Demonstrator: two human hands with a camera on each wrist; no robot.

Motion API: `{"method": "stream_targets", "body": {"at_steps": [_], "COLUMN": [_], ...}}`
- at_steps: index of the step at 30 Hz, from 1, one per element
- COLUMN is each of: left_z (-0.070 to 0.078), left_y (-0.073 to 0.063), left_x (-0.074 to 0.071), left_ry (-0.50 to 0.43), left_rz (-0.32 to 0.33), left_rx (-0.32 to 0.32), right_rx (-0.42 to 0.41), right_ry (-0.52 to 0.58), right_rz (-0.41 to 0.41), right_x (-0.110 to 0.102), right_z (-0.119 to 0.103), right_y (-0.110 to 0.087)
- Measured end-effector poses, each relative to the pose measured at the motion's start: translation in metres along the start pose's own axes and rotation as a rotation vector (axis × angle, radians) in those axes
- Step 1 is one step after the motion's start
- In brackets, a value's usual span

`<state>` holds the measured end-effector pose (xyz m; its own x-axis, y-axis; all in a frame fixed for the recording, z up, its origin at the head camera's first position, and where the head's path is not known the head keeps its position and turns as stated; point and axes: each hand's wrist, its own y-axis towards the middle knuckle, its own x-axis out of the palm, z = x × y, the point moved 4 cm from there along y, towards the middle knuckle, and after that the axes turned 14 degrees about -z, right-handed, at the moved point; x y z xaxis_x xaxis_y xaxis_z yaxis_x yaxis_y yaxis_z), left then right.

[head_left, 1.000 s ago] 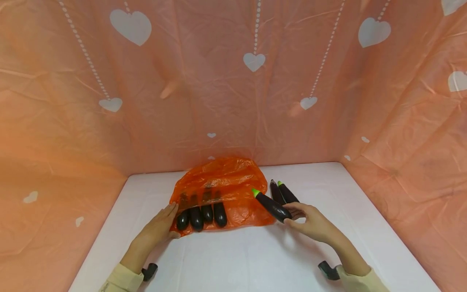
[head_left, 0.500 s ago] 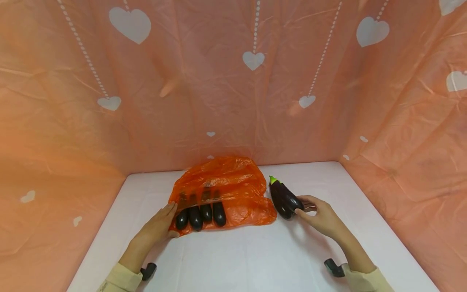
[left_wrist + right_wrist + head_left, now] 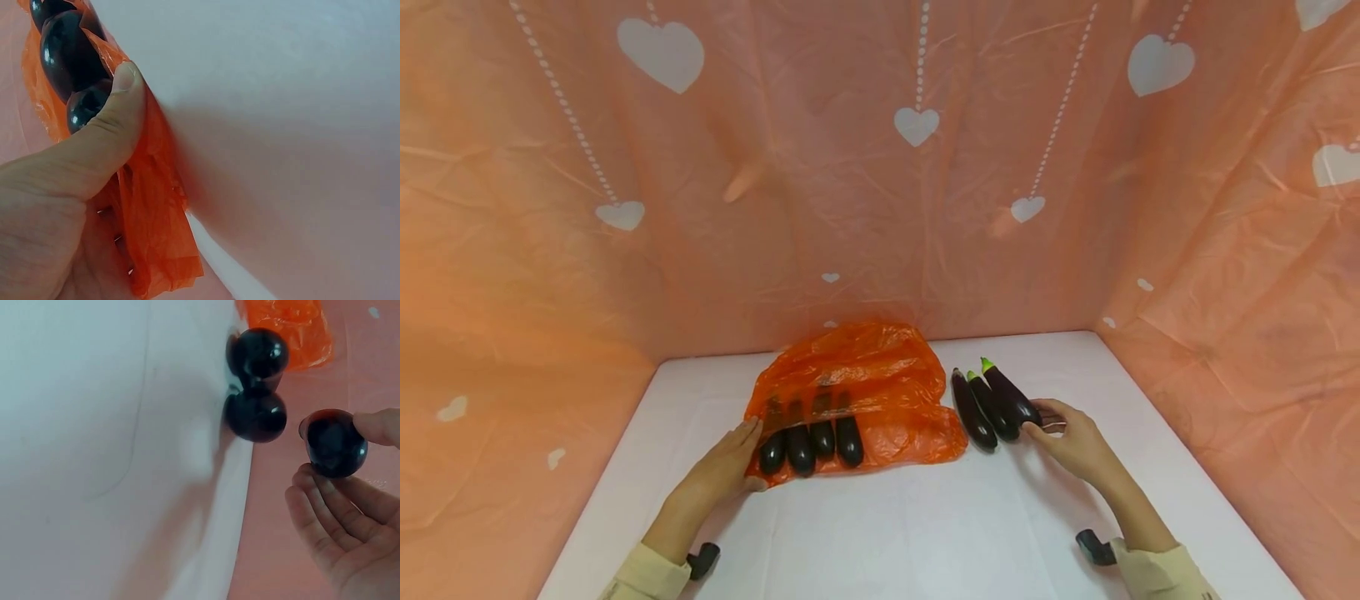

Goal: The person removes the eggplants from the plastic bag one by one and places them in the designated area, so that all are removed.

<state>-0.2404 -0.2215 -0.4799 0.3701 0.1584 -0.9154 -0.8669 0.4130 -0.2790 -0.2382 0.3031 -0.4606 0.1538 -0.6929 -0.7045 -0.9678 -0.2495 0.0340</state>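
Observation:
In the head view an orange plastic bag (image 3: 910,433) lies at the table's back, with several dark eggplants (image 3: 801,450) partly inside it, their round ends showing at the front. My left hand (image 3: 718,467) holds the bag's left edge; in the left wrist view the thumb (image 3: 112,122) lies over the orange film beside the glossy ends. Right of the bag, my right hand (image 3: 1075,442) pinches the round end of an eggplant (image 3: 1009,393) with a green stem. Two more eggplants, a left one (image 3: 974,414) and a middle one (image 3: 992,407), lie side by side against it.
A white cloth covers the table (image 3: 880,533). Orange sheeting with white hearts (image 3: 917,125) rises behind it and on both sides. Black fittings stick out by each wrist, one at the left sleeve (image 3: 703,560) and one at the right sleeve (image 3: 1094,547).
My right hand has carried its eggplant from over the bag's right edge, across the other two, to their right side. The left hand has stayed at the bag.

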Motion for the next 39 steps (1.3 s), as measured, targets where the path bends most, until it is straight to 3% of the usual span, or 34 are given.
{"method": "stream_targets", "body": {"at_steps": [19,39], "left_z": [-0.001,-0.002], "left_y": [0.001,0.002], "left_x": [0.001,0.003], "left_ry": [0.008,0.046], "left_rz": [0.009,0.01], "left_rx": [0.005,0.02], "right_rx": [0.049,0.09], "right_ry": [-0.016,-0.022], "right_rz": [-0.029,-0.117], "right_x": [-0.003,0.004], "right_z": [0.019,0.032], "right_y": [0.008,0.019]}}
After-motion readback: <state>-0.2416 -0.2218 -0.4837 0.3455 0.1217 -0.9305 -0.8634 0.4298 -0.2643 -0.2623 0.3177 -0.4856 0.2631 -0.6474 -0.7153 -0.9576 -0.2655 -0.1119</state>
